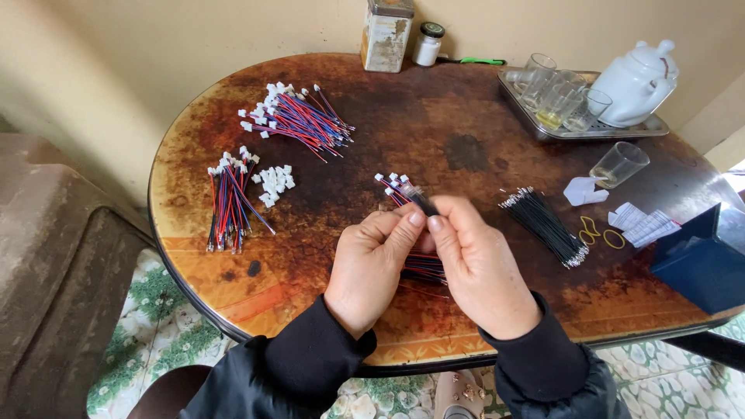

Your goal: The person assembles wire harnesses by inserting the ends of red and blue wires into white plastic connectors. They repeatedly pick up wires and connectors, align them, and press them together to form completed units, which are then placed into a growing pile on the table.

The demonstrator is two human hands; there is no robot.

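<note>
Black wire (421, 201) pinched between left hand (371, 264), right hand (479, 268), seemingly fingertips only

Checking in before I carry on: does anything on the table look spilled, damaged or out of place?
Nothing is spilled. The wooden table is worn and stained, with a dark patch near its middle. One glass stands off the tray, beside crumpled paper. The wire bundles lie in tidy groups.
</note>
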